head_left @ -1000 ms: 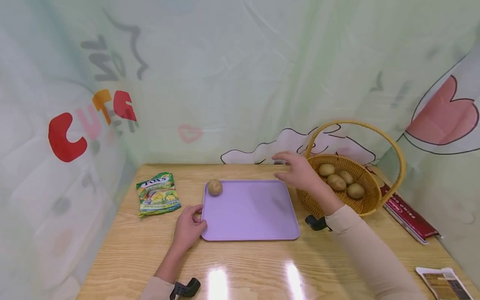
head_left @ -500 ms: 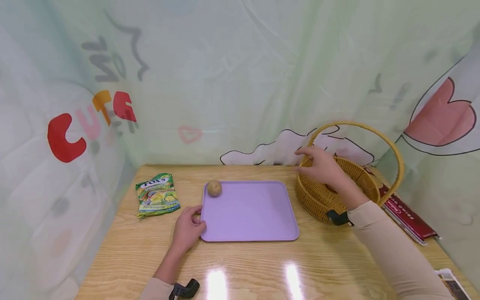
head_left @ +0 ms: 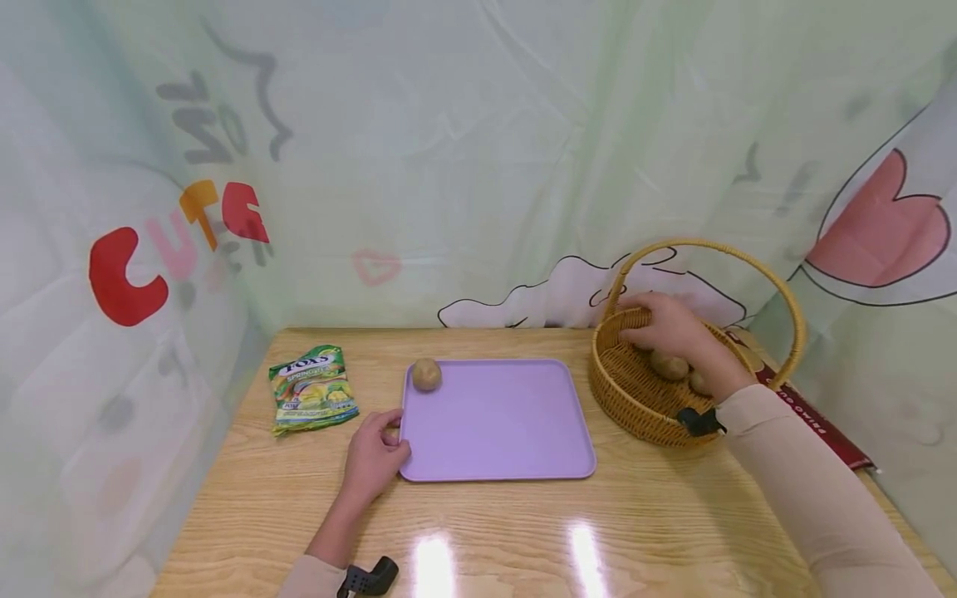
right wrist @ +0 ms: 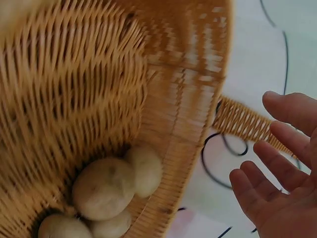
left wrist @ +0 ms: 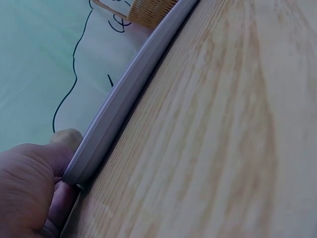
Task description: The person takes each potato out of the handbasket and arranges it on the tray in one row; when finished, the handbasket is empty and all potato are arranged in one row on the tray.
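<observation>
Fingers of the left hand curl against the near-left corner of the purple tray, where one potato sits at the far-left corner. Right hand, fingers spread and empty, hovers over the basket holding more potatoes.

Light wood table fills lower frame, w/ two bright light reflections near bottom centre. Behind it, pale green cloth backdrop: red "CUTE" letters at left, pink heart upper right.
</observation>
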Motion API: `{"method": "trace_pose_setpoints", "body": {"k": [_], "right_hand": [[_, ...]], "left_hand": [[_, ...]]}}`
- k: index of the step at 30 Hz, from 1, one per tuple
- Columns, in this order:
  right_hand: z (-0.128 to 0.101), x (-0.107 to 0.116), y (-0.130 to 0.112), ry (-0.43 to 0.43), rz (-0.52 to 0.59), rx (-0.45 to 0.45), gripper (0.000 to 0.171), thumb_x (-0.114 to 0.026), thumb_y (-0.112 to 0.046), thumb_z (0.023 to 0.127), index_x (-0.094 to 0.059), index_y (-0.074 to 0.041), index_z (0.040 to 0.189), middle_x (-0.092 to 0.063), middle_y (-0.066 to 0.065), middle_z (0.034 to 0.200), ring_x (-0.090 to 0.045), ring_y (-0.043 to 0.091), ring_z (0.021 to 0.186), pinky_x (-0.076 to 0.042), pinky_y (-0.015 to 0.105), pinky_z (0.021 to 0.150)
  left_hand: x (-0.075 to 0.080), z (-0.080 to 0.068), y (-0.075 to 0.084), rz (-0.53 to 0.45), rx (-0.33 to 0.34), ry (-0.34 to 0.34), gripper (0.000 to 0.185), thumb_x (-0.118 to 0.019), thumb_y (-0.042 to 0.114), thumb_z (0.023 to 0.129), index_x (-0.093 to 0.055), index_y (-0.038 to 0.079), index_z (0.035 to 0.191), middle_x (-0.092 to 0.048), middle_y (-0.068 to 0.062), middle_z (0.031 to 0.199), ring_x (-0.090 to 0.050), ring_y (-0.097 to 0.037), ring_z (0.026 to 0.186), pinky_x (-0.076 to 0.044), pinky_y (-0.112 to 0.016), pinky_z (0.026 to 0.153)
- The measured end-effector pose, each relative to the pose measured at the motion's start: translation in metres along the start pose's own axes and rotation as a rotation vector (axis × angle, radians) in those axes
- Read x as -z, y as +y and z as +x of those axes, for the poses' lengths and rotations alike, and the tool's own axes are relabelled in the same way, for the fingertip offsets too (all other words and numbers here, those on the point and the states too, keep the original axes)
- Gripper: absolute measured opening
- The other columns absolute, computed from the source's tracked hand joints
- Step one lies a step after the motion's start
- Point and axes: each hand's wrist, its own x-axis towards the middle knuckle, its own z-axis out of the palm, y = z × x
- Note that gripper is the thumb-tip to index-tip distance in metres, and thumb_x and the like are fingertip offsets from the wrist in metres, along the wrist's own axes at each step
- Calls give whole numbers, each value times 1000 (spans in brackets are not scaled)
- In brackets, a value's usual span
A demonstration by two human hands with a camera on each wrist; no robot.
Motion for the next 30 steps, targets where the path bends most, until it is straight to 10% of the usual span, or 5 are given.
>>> {"method": "trace_pose_setpoints", "body": {"k": [12,30], "right_hand": [[-6,2,41,-26,-106,15,39,-71,-23,87,-66,2,117,-64,21,104,-56,36,97,-45,51,84],[-13,-1,64,-371,-102,-141,51,-70,-15,82,-58,9,125,-62,22,113,-56,35,99,-46,52,86]], "left_hand": [[0,-1,1,24,4,2,49,-72,-2,72,-65,0,121,-62,-4,100,-57,-11,71,-51,-23,62],[0,0,0,4,6,3,48,-71,-2,72,-65,0,120,-62,-5,100,-58,-11,71,-51,-23,62]]}}
